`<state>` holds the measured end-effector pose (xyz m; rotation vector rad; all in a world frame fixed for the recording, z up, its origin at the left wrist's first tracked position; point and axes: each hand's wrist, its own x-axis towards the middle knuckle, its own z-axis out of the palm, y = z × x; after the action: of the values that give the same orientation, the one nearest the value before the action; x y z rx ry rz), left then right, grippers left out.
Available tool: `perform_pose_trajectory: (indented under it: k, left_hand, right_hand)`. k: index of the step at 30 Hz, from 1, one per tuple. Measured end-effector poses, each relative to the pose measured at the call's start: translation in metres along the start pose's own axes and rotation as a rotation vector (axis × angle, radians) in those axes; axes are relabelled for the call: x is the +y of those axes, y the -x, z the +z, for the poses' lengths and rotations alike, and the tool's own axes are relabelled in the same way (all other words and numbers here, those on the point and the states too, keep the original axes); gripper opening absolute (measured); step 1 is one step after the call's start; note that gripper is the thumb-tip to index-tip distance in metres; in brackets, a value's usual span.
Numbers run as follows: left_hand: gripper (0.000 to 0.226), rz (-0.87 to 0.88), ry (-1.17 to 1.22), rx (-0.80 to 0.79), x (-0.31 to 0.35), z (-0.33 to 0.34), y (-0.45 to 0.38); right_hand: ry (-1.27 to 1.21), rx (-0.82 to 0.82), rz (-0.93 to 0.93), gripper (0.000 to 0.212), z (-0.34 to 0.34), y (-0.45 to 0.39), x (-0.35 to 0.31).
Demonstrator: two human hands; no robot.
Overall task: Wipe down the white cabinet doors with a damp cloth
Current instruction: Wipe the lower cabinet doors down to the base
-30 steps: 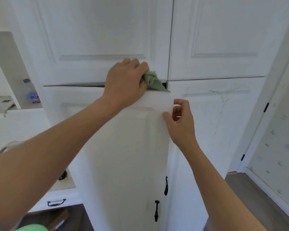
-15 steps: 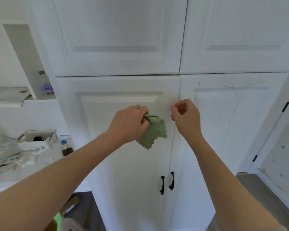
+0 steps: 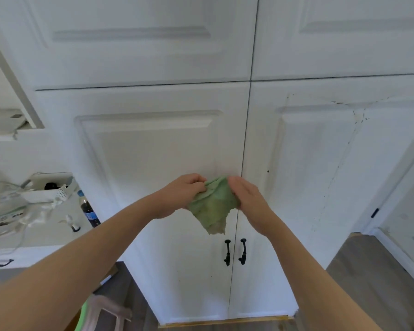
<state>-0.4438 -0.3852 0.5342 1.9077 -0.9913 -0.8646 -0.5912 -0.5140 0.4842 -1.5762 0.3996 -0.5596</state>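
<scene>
A green cloth point(image 3: 212, 206) hangs between both hands in front of the seam of the two lower white cabinet doors. My left hand point(image 3: 181, 193) pinches its upper left edge. My right hand point(image 3: 247, 198) holds its right side with fingers flat along the fabric. The lower left door point(image 3: 153, 151) is closed. The lower right door point(image 3: 320, 163) shows thin dark cracks across its panel. Two upper doors point(image 3: 141, 37) sit shut above. Black handles point(image 3: 234, 252) hang below the cloth.
A counter point(image 3: 46, 232) at the left carries a white basket point(image 3: 46, 189), a dark bottle point(image 3: 89, 209) and plastic bags. A drawer with a black pull point(image 3: 0, 262) lies under it. A white door frame point(image 3: 392, 187) stands at the right, grey wood floor point(image 3: 368, 271) below.
My left hand came down from the top edge of the lower left door with the cloth. That door swung shut. My right hand left the door edge and took hold of the cloth.
</scene>
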Motion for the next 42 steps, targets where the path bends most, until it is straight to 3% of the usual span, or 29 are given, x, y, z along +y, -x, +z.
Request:
perform_pose_trajectory:
  k: [2, 6, 8, 10, 12, 14, 16, 19, 23, 27, 30, 33, 36, 39, 42]
  left_hand:
    - [0.015, -0.01, 0.055, -0.038, -0.002, 0.005, -0.008]
    - [0.031, 0.023, -0.06, -0.165, -0.013, 0.006, -0.017]
    - [0.03, 0.079, -0.159, -0.084, -0.018, 0.007, -0.022]
    - [0.016, 0.125, -0.124, 0.016, -0.024, 0.008, -0.025]
    - [0.017, 0.133, -0.051, 0.02, -0.031, 0.007, -0.025]
    - [0.021, 0.125, -0.059, 0.003, -0.036, 0.009, -0.025]
    - [0.019, 0.158, -0.158, 0.04, -0.044, 0.009, -0.026]
    - [0.015, 0.236, -0.254, 0.109, -0.051, 0.012, -0.029]
    - [0.012, 0.276, -0.204, 0.025, -0.057, 0.018, -0.027]
    - [0.02, 0.282, -0.036, -0.076, -0.052, 0.024, -0.023]
    - [0.039, 0.301, -0.067, -0.245, -0.06, 0.025, -0.024]
    - [0.037, 0.47, -0.276, -0.21, -0.088, 0.024, -0.037]
    - [0.029, 0.826, -0.55, 0.015, -0.128, 0.024, -0.057]
    - [0.035, 1.107, -0.771, 0.175, -0.185, 0.041, -0.082]
    - [0.031, 1.231, -0.89, 0.358, -0.233, 0.061, -0.093]
  right_hand:
    - [-0.034, -0.076, 0.052, 0.033, -0.008, -0.002, 0.014]
    - [-0.061, 0.014, 0.062, 0.02, -0.021, -0.012, 0.031]
    - [-0.058, 0.023, 0.049, 0.019, -0.023, -0.015, 0.036]
    - [-0.15, 0.027, 0.069, 0.027, -0.02, -0.014, 0.044]
    - [-0.179, 0.049, 0.108, 0.03, -0.014, -0.012, 0.051]
    - [0.027, 0.147, 0.117, 0.023, -0.007, -0.008, 0.057]
    - [0.278, 0.336, 0.109, 0.028, 0.005, -0.004, 0.063]
    - [0.333, 0.439, 0.058, 0.028, 0.024, 0.007, 0.061]
    - [0.31, 0.454, 0.111, 0.047, 0.059, 0.025, 0.059]
    - [0.121, 0.441, 0.037, 0.025, 0.076, 0.038, 0.063]
    - [0.071, 0.568, 0.006, 0.023, 0.08, 0.047, 0.074]
    - [0.105, 0.823, -0.037, 0.016, 0.077, 0.046, 0.094]
    - [0.267, 1.047, -0.231, 0.016, 0.067, 0.036, 0.121]
    - [0.537, 1.02, -0.42, 0.017, 0.071, 0.012, 0.169]
    - [0.63, 0.899, -0.497, 0.022, 0.085, -0.01, 0.22]
